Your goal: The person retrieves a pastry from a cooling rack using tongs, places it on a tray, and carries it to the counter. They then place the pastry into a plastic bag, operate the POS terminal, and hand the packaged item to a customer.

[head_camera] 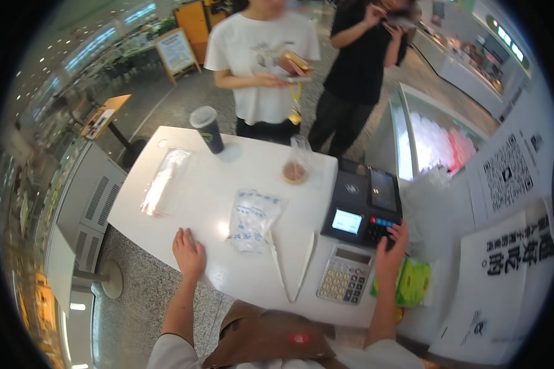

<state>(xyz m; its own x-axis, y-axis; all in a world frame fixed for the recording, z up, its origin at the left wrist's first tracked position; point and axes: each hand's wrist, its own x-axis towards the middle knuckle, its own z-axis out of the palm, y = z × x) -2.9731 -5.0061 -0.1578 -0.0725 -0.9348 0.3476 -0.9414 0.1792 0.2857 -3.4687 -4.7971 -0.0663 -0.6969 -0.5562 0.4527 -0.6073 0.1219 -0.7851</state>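
Note:
My left hand (188, 254) lies palm down at the near left edge of the white counter (203, 184), holding nothing. My right hand (392, 249) is at the keypad of the black payment terminal (362, 205), fingers apart; I cannot tell whether a key is pressed. The terminal's small screen (347, 222) is lit. Just below it lies a grey calculator (344, 276). White tongs (281, 267) rest spread on the counter. Beside them is a clear plastic bag with blue print (251, 221). Under my right forearm sits a green packet (413, 281).
A lidded dark cup (207, 130) and a bag with brown food (295, 171) stand near the far edge. Clear packaging (166, 182) lies at left. Two people stand opposite, one in a white shirt (263, 50), one in black (351, 78). Printed signs (503, 263) flank the right.

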